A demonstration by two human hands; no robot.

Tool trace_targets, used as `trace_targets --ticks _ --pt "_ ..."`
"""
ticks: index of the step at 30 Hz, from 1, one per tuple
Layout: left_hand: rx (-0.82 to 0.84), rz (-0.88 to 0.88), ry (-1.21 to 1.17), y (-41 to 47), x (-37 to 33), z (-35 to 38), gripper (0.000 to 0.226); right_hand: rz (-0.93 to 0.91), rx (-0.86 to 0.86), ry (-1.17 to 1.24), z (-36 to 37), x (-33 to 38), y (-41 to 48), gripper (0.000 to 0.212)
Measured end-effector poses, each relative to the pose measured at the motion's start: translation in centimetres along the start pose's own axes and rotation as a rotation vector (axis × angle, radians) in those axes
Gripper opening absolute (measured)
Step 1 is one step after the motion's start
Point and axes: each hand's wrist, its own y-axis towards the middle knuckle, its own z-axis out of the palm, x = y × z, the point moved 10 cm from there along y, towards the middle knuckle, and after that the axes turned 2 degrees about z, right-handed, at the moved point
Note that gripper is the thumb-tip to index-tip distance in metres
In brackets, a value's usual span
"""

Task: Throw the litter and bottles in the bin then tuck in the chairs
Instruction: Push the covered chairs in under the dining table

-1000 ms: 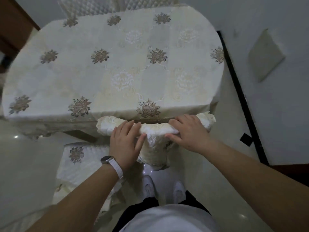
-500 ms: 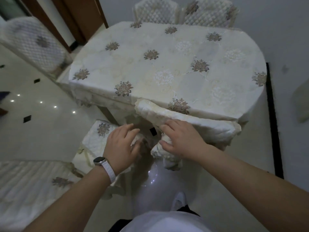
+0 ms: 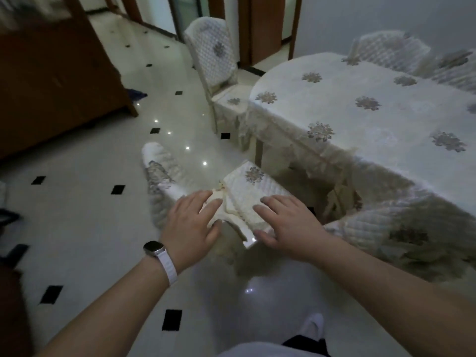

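Left hand [image 3: 192, 222] wide open, fingers straight, tips touching a loose cream flap [image 3: 219, 202] of cover; nothing gripped. White-strapped watch [image 3: 154, 249] on that wrist. Right hand [image 3: 286, 222] wide and flat too, laid over the near edge of a quilted seat pad [image 3: 247, 186], thumb dropped below the pad's corner. Cannot tell whether pressing down or only brushing it.

Beneath both hands, the angled chair [image 3: 242, 199]: seat pad turned toward the bench [image 3: 373, 130], blurred backrest [image 3: 159, 171] to the left, over the pale tiled floor [image 3: 90, 228]. Stands out from the bench edge, not yet pushed in.

Near right, a tucked chair [image 3: 386, 228], its quilted back close against the hanging cloth. Far left, at the rounded end of the bench, a far chair [image 3: 213, 55], seat toward the cloth but seemingly partly out. Beyond the far side, a pair of chairs [image 3: 391, 47] close against the bench. Brown wooden cupboard [image 3: 51, 86] along the left.

No bottle, litter or bin in view, only flowered cloth on the bench, so the binning half is probably finished. Chair work under way: at least one chair in, the angled chair in hand now, the far chair likely after it. Calls for a firm hold on the chair, squaring it to the bench, then a push in.
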Motion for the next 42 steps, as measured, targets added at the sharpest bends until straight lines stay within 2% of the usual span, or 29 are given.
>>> trace_targets --ticks 4,8,15,22,30,38,42 --pt "-0.047 -0.128 0.033 -7.6 7.4 -4.5 0.041 -0.123 -0.04 0.019 0.2 10.4 3.5 0.055" --pt "-0.103 -0.209 0.066 -13.4 12.3 -7.1 0.041 -0.184 -0.054 0.024 0.7 17.6 5.7 0.054" --pt "-0.105 -0.314 0.047 -16.8 18.2 -7.4 0.043 -0.246 -0.056 0.008 2.1 22.4 10.7 0.048" --pt "-0.117 -0.311 0.077 -12.2 24.6 -6.1 0.042 -0.238 -0.042 0.012 5.7 21.4 19.1 0.052" --pt "-0.053 -0.24 0.079 -0.3 32.5 -3.0 0.042 -0.197 -0.063 0.077 8.0 18.0 30.6 0.054" --pt "0.071 -0.106 -0.042 9.9 34.7 1.2 0.043 -0.043 -0.058 0.134 9.1 12.1 35.7 0.053" --pt "0.112 0.029 -0.097 13.8 34.6 3.4 0.043 0.051 -0.046 0.12 9.8 10.3 36.3 0.054"
